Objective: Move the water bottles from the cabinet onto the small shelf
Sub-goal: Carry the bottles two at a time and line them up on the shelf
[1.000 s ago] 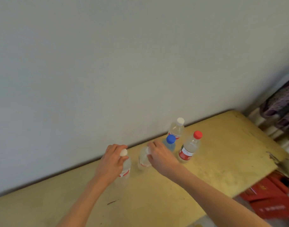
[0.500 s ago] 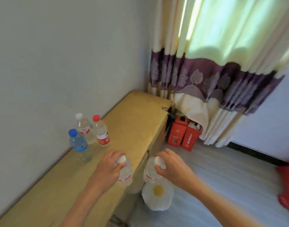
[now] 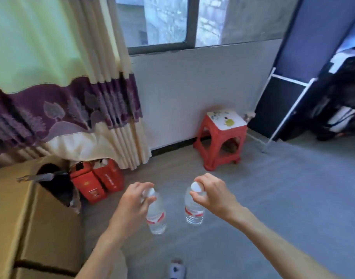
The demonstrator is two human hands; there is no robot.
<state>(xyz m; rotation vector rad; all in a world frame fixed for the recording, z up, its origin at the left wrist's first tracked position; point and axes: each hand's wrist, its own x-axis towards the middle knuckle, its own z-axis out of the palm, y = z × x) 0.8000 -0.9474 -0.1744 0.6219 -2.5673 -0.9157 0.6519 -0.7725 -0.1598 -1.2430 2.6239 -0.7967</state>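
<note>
Two clear water bottles with white caps and red labels hang upright in the air above the grey floor. My left hand [image 3: 134, 202] grips the left bottle [image 3: 156, 216] round its neck. My right hand [image 3: 209, 193] pinches the right bottle [image 3: 194, 211] by its cap and neck. The yellow wooden cabinet [image 3: 9, 210] fills the lower left; its top shows no bottles in this view. A small red plastic stool [image 3: 221, 135] with a white top stands by the wall ahead on the right, well beyond both hands.
Two red cartons [image 3: 98, 182] sit on the floor between the cabinet and a purple-and-cream curtain [image 3: 57, 101]. A dark rack with a white frame [image 3: 289, 111] stands at the right. A white shoe [image 3: 177, 269] shows at the bottom. Grey floor stretches ahead.
The view has swung right, away from the cabinet top toward the window wall and the stool. Both hands have carried their bottles off the cabinet and out over the floor.
</note>
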